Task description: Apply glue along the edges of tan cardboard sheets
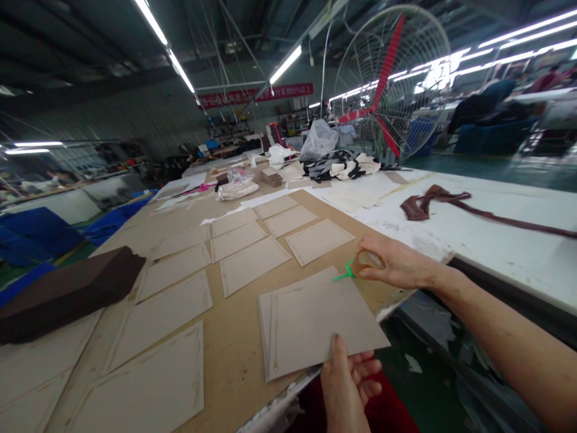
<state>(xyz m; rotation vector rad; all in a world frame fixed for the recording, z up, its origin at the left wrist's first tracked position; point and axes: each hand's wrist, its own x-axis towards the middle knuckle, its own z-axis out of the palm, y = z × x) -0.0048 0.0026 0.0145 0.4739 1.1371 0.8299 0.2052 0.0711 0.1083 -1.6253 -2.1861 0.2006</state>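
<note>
My right hand [387,261] is wrapped round a glue bottle [367,263] with amber contents. Its green nozzle [345,273] points left, at the top edge of a beige rectangular panel [320,313]. That panel lies on a small stack of like sheets at the table's near edge, its right corner jutting past the edge. My left hand [347,385] grips the panel's near edge, thumb on top and fingers underneath. Streaks of glue run along the panel's left and upper edges.
Several beige panels [255,264] with glue-streaked edges lie in rows on the brown table covering [229,343]. A dark brown stack [67,288] stands at left. A brown strip [433,201] lies on the white table at right. Fabric scraps [342,166] and a large fan [392,84] are farther back.
</note>
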